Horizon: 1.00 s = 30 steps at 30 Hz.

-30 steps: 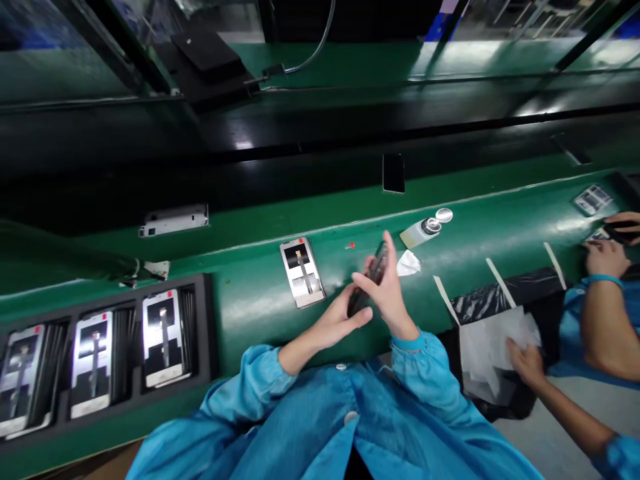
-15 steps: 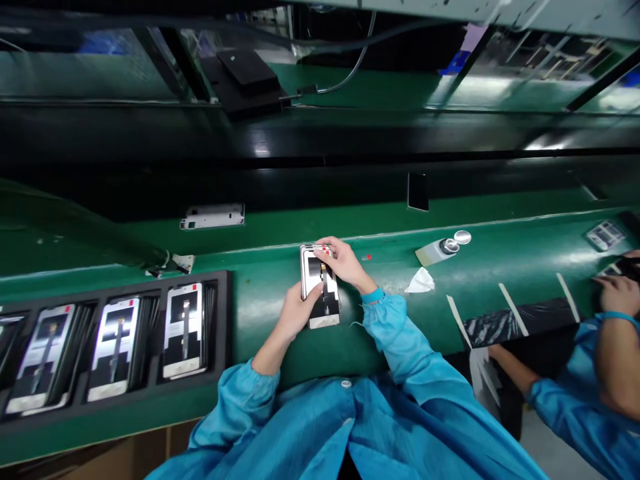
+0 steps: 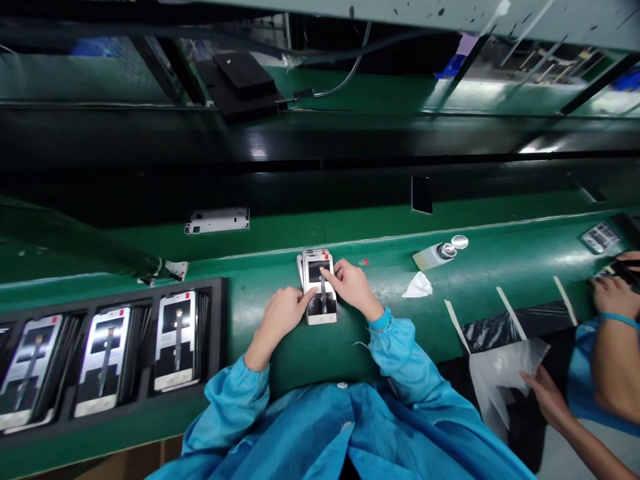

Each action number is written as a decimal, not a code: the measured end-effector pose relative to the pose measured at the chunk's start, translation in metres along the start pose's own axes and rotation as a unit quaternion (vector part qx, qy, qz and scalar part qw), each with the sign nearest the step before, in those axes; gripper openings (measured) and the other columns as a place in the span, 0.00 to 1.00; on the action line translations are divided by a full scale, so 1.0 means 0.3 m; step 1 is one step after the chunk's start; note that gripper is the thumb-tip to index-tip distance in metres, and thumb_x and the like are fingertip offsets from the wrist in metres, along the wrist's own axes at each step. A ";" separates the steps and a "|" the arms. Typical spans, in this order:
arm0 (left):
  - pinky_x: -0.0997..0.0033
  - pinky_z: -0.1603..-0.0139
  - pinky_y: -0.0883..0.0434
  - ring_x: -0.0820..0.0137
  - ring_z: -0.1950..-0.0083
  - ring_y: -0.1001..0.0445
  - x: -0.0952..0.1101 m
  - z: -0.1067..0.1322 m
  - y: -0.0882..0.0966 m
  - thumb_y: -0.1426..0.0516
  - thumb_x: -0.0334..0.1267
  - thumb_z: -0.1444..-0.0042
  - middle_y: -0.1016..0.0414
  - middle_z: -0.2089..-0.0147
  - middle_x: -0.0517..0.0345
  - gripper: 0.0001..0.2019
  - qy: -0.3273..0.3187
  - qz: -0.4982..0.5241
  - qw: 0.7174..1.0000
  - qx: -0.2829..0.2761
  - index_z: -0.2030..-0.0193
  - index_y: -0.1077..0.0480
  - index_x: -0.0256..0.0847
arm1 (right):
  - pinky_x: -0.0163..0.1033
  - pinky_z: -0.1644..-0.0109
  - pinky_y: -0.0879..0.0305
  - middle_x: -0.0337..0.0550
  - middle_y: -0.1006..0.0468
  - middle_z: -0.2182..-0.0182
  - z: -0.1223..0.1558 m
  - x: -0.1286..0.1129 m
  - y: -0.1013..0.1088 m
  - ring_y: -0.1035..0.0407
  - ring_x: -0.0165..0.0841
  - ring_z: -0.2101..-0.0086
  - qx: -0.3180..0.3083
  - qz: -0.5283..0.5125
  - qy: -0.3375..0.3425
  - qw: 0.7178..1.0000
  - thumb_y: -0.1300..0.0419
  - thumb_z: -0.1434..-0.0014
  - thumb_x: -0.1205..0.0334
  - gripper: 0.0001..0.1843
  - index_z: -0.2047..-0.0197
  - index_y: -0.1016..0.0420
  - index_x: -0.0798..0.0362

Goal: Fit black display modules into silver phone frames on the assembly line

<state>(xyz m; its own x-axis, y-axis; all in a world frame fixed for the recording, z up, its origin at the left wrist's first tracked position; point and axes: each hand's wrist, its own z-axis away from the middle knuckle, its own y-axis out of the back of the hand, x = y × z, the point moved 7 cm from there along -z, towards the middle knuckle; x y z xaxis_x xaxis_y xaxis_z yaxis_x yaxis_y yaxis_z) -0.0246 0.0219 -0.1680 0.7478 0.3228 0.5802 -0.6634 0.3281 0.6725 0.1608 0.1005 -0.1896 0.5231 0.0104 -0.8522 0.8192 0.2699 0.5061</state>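
Two phone screen panels (image 3: 321, 287) lie stacked, slightly offset, on the green bench (image 3: 260, 313) in front of me. My left hand (image 3: 281, 312) rests at the stack's left edge, fingertips pinched against the top panel. My right hand (image 3: 354, 287) lies over its right side, index finger pressing on the panel's middle. Both sleeves are blue.
A black slotted tray (image 3: 215, 333) at the left holds several upright panels. A white cloth (image 3: 418, 287), a small bottle (image 3: 434, 255) and a round cap (image 3: 459, 242) lie to the right. A co-worker's hands (image 3: 609, 293) work at the far right above a black bag (image 3: 505, 320).
A second ago both hands held a dark panel upright to the right of the lying one. They then set it down onto that panel and now press on the stack.
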 end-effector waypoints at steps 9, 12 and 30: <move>0.62 0.65 0.35 0.62 0.78 0.29 0.012 -0.023 0.011 0.49 0.68 0.32 0.29 0.84 0.52 0.35 -0.057 0.047 0.997 -0.037 0.84 0.36 0.47 | 0.36 0.73 0.46 0.32 0.32 0.83 0.020 -0.002 -0.019 0.36 0.31 0.80 -0.107 -0.097 0.005 0.990 0.33 0.38 0.24 0.36 0.73 0.40 0.45; 0.65 0.68 0.38 0.65 0.78 0.32 0.030 -0.033 0.073 0.49 0.72 0.34 0.31 0.83 0.54 0.35 -0.085 0.095 0.991 0.033 0.82 0.37 0.46 | 0.35 0.74 0.50 0.31 0.36 0.82 0.014 -0.017 0.022 0.40 0.29 0.78 -0.102 -0.133 0.024 0.986 0.35 0.41 0.18 0.39 0.74 0.42 0.45; 0.64 0.70 0.38 0.66 0.77 0.31 0.393 0.015 0.092 0.51 0.61 0.26 0.36 0.81 0.56 0.29 -0.330 0.133 0.903 0.243 0.73 0.32 0.45 | 0.52 0.32 0.21 0.50 0.15 0.42 0.210 -0.376 0.249 0.18 0.42 0.41 0.231 -0.204 0.197 0.931 0.35 0.24 0.50 0.14 0.40 0.24 0.45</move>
<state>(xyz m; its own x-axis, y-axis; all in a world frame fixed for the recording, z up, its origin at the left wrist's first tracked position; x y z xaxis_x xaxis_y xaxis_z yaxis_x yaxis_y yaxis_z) 0.0455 0.0650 -0.0789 0.5234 -0.3183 0.7904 -0.8515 -0.1624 0.4985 0.1778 0.0588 -0.0472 0.0934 0.3739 -0.9228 0.9921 -0.1128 0.0547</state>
